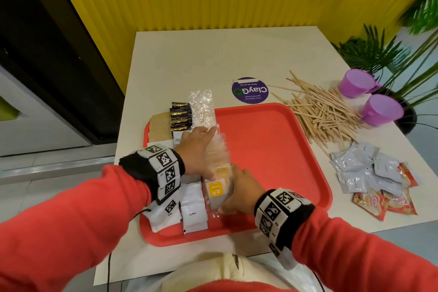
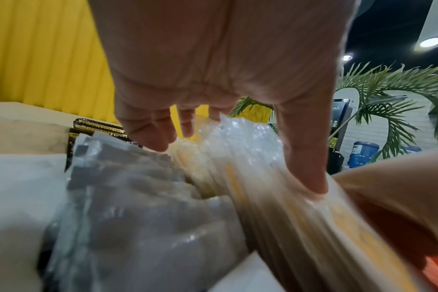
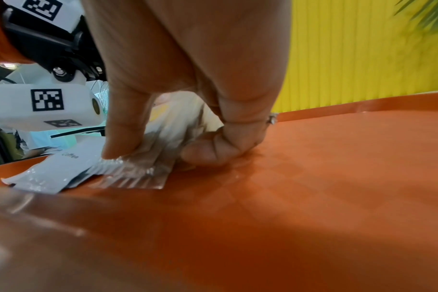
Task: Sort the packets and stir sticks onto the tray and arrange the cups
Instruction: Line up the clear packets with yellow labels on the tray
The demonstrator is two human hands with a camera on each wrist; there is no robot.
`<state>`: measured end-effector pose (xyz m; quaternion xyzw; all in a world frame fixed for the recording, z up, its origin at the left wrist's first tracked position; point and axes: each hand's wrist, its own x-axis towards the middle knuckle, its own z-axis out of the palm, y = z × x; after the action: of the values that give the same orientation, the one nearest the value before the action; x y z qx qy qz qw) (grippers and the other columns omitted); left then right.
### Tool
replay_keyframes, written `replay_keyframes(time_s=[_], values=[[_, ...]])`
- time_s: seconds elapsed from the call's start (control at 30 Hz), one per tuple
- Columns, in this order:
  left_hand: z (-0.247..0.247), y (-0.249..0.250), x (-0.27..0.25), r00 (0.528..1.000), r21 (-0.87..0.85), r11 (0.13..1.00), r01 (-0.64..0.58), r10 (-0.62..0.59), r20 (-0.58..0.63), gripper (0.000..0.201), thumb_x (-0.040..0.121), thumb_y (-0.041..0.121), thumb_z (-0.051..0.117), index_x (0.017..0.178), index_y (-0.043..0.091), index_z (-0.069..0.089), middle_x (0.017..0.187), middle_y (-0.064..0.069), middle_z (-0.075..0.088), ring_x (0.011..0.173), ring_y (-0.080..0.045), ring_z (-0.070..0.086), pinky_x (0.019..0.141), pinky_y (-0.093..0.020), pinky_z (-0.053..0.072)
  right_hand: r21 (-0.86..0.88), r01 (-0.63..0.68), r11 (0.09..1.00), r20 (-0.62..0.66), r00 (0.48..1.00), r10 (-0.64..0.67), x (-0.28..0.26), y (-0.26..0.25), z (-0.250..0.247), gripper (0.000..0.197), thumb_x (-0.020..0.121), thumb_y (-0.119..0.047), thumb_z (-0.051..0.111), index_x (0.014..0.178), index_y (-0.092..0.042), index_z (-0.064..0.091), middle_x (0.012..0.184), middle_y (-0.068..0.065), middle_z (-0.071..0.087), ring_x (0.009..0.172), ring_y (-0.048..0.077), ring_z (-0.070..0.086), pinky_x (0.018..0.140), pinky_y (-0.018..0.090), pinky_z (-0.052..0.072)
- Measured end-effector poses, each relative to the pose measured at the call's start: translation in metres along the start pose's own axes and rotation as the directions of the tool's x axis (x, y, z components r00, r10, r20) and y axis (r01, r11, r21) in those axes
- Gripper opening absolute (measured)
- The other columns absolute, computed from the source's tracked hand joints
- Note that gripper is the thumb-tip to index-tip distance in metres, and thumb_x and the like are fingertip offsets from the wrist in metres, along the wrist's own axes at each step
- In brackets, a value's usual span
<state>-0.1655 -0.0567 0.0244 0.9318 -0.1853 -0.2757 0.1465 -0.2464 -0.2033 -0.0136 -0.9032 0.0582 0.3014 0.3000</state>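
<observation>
1. Clear-wrapped packets [image 1: 216,161] stand in a row on the red tray [image 1: 272,149], against the white coffee packets [image 1: 193,206].
2. Our left hand [image 1: 196,149] grips the row's far part.
3. Our right hand [image 1: 241,192] pinches its near end.

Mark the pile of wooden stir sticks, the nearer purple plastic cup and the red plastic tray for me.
pile of wooden stir sticks [image 1: 324,111], head view, middle of the heap.
nearer purple plastic cup [image 1: 382,109], head view, side wall.
red plastic tray [image 1: 267,149], head view, bare floor.
</observation>
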Motion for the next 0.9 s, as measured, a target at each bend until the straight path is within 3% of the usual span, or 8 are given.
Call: replay_keyframes(time_s=[0.17,0.3,0.5,0.7,0.9], values=[[0.006,-0.003,-0.005,0.996,0.162,0.987,-0.020,0.005,0.091,0.135,0.060,0.051,0.081,0.149,0.015,-0.015,0.156,-0.003,-0.019,0.144,-0.028,-0.017,0.118,-0.047,0.004,0.020,0.009,1.000,0.039,0.999,-0.009,-0.004,0.007,0.001,0.120,0.051,-0.033,0.086,0.146,-0.024,0.013,0.126,0.006,0.037,0.117,0.024,0.044,0.094,0.035,0.045],[0.011,0.002,-0.010,0.993,0.170,0.985,-0.032,0.013,0.116,0.141,0.059,0.051,0.081,0.146,0.014,-0.024,0.152,-0.003,-0.031,0.140,-0.027,-0.028,0.115,-0.052,-0.002,0.020,0.019,1.000,0.037,0.999,-0.020,-0.007,0.009,0.003,0.127,0.053,-0.033,0.087,0.148,-0.021,0.005,0.131,0.007,0.034,0.121,0.025,0.042,0.097,0.033,0.044],[0.016,0.006,-0.004,0.988,0.265,0.964,-0.023,-0.018,0.154,0.142,0.058,0.054,0.080,0.145,0.016,-0.024,0.149,-0.004,-0.038,0.138,-0.029,-0.032,0.114,-0.052,-0.006,-0.020,0.014,1.000,0.031,0.999,-0.013,-0.006,0.003,0.003,0.128,0.056,-0.030,0.086,0.149,-0.021,-0.001,0.133,0.009,0.032,0.116,0.028,0.048,0.091,0.035,0.048],[0.010,0.007,0.001,0.993,0.234,0.972,-0.028,0.000,0.121,0.144,0.056,0.051,0.083,0.144,0.017,-0.026,0.150,-0.002,-0.036,0.140,-0.026,-0.030,0.114,-0.053,-0.006,-0.027,0.018,0.999,0.049,0.999,-0.017,-0.005,0.001,-0.002,0.127,0.057,-0.026,0.086,0.150,-0.017,-0.001,0.131,0.011,0.032,0.115,0.029,0.048,0.089,0.033,0.048],[0.013,0.003,-0.007,0.991,0.211,0.977,-0.039,0.010,0.133,0.142,0.059,0.050,0.082,0.143,0.018,-0.028,0.150,-0.002,-0.037,0.139,-0.027,-0.030,0.114,-0.051,-0.005,-0.033,0.000,0.999,0.073,0.997,0.003,-0.010,0.006,-0.002,0.130,0.058,-0.029,0.086,0.149,-0.017,-0.005,0.138,0.008,0.027,0.124,0.026,0.043,0.098,0.033,0.044]])
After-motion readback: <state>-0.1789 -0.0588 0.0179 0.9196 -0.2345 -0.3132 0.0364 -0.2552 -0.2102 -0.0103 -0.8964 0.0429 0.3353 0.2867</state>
